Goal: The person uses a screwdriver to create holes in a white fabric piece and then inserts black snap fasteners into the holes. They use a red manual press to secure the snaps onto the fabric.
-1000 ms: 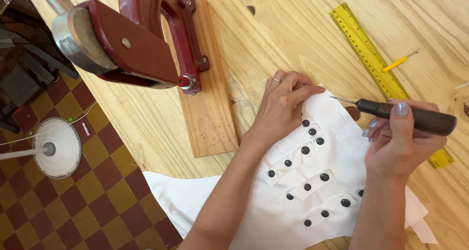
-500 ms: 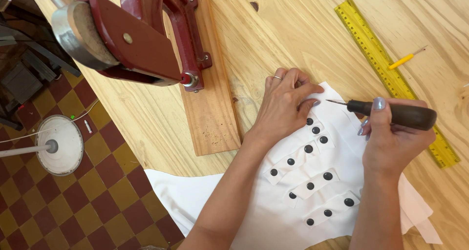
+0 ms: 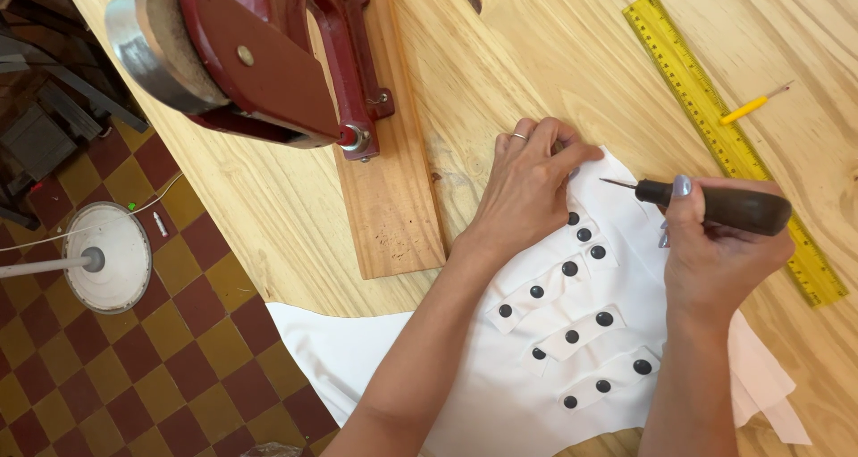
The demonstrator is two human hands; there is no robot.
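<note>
Head view, looking down on a pale pine worktable (image 3: 554,55). Left hand (image 3: 532,184) lies palm-down with fingers curled on the far edge of a white fabric piece studded with black round snaps (image 3: 572,332), pinning the cloth flat to the wood, seemingly so it cannot slide; a ring shows on one finger. Right hand (image 3: 715,251) is closed around a dark wooden-handled awl with a thin steel point (image 3: 715,205), thumb laid along the handle for control. The awl is held nearly level, tip aimed left toward the left fingertips, just above the fabric's far edge; whether the point touches the cloth I cannot tell from this angle. The fabric sits at the near right of the table and spills over the near edge. Its snaps lie in short rows on small sewn tabs. Far right, a yellow plastic ruler (image 3: 724,135) runs diagonally, partly under the right hand, with a small yellow-handled pointed tool (image 3: 755,104) just beyond it, both within easy reach. Left of the hands, a dark red cast-metal hand press (image 3: 268,64) stands bolted to a wooden base board (image 3: 393,198). Below the table's left edge, checkered red-and-yellow floor tiles (image 3: 116,368) and a white round fan base (image 3: 107,256).
</note>
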